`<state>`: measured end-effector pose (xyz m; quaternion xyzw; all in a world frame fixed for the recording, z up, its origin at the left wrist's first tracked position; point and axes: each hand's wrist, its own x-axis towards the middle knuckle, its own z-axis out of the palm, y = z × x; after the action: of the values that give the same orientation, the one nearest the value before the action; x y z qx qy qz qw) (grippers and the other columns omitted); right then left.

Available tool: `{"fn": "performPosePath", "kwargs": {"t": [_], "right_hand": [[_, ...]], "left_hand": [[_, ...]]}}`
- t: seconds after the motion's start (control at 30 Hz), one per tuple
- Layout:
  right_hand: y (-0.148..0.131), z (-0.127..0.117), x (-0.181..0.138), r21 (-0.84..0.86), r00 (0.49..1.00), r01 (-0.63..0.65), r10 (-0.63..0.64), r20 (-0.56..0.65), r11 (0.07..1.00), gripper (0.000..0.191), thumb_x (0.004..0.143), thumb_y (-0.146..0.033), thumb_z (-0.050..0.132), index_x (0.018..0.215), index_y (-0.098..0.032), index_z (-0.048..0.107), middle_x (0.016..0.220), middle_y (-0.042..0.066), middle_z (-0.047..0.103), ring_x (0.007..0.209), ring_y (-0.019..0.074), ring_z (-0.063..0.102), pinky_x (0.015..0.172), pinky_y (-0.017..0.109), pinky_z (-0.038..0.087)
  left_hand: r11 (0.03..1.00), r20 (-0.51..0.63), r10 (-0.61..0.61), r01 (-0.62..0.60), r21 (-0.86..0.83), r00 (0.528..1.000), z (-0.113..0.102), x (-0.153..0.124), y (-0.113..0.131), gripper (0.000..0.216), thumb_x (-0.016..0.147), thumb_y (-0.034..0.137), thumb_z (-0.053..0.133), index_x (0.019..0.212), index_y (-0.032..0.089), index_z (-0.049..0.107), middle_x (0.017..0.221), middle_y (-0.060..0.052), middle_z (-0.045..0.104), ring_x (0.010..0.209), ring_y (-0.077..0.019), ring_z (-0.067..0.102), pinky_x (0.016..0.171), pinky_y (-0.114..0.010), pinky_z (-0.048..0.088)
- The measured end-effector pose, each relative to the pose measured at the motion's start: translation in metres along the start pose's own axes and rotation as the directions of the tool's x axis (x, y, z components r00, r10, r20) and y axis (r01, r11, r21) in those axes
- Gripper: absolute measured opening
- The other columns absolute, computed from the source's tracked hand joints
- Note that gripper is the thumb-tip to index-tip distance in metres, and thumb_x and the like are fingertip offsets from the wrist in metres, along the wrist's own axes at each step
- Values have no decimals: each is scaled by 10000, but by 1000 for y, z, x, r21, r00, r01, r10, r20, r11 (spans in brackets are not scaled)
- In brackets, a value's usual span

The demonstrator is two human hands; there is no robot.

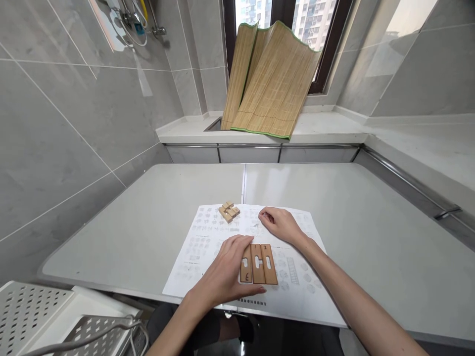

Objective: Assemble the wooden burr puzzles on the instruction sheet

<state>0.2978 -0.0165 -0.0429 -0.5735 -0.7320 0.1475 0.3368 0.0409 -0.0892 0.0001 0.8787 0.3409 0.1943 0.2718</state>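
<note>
Flat wooden pieces (259, 272) with cut-out slots lie side by side on a printed paper sheet (297, 222); the digits 1 and 2 show at the top, and one like a 6 at the lower left. My left hand (228, 267) curves around their left side, thumb stretched along the bottom edge and fingers at the top left, covering part of the leftmost piece. Farther up the sheet, my right hand (280, 223) rests with its fingers curled in; what they hold, if anything, is hidden. A small cluster of wooden blocks (229, 211) sits left of it.
A light table (148, 222) with a centre seam carries the sheet. Beyond it, a bamboo mat (274, 79) leans on a white ledge (330, 123) by the window. Tiled walls stand on both sides. At the lower left are a white perforated rack (33, 306) and a grey cable (92, 341).
</note>
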Motion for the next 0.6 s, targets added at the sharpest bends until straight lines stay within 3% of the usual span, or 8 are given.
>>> {"fn": "performPosePath", "kwargs": {"t": [0.27,0.6], "right_hand": [[-2,-2,-3,-12,1000,-8,8,16,1000,243,994,-345,512,891,-239,704,683,-7,657,653,177,597,654,281,393],[-17,-18,-13,-9,994,-28,29,107,1000,222,982,-347,538,1003,-238,730,757,-1,684,685,183,609,656,296,430]], "left_hand": [[997,-14,-76,75,-30,997,-4,-16,-13,983,765,453,897,1572,341,348,1539,-130,474,1432,-375,455,1156,-591,466],[998,-37,-32,30,-51,999,-4,-17,-13,908,775,419,873,1536,289,395,1493,-137,519,1397,-368,487,1150,-569,472]]}}
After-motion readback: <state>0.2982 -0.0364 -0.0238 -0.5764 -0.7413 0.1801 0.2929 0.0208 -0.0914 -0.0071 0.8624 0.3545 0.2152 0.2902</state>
